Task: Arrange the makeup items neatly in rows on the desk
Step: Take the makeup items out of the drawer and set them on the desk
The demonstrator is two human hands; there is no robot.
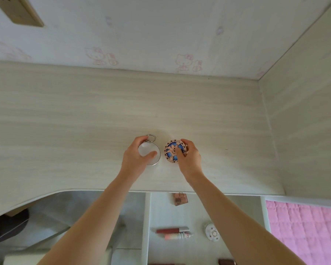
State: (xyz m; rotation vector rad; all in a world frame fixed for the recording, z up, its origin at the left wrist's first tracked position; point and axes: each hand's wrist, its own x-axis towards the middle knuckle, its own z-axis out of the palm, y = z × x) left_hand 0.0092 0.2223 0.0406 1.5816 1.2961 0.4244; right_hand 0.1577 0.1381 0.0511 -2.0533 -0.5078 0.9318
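Observation:
On the pale wood-grain desk (84, 115), near its middle, two round items lie side by side. My left hand (136, 159) grips a white round compact (146, 150) with a silver rim and a small metal ring at its top. My right hand (189, 157) holds a round compact (172, 149) patterned in pink and blue, fingers curled over its right edge. A small gap separates the two compacts. Below the desk edge, an open drawer (161, 211) holds a red lip gloss tube (172, 230), a pink tube (178, 236), a small brown palette (180, 199) and a white round case (212, 232).
A wall with pink cartoon-cat wallpaper (161, 35) backs the desk, and a side panel (304, 111) closes it on the right. A pink quilted cover (304, 232) lies at the lower right. A dark chair part (8, 226) shows at lower left.

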